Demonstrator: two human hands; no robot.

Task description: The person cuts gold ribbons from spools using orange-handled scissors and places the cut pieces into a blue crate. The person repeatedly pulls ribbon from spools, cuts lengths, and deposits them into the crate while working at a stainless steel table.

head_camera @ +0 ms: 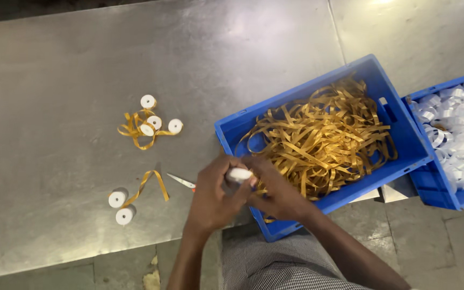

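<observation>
- White spool (239,174) sat pinched betw. both hands, just over the near-left corner of the blue crate (296,102).
- L hand (213,196) was curled round the spool from the left, fingers pressed on it; R hand (275,190) gripped it from the right, fingertips closed on its end.
- Crate hung partly off the steel table (71,64) edge, near corner over the floor; its rim was touching or just beside the hands, so little room on the right.
- Gold ribbon (323,137) filled the crate in a loose tangle, strands reaching toward the hands.
- Scissors (181,181) lay just left of the L hand, blades pointing away, close in the way.
- Two wound spools (121,207) w/ a gold tail lay near the table's front edge, well left.
- Three more spools (154,115) w/ ribbon sat farther back; wide bare steel around them.
- Second blue crate (447,188) of white ribbon butted the first on the right.
</observation>
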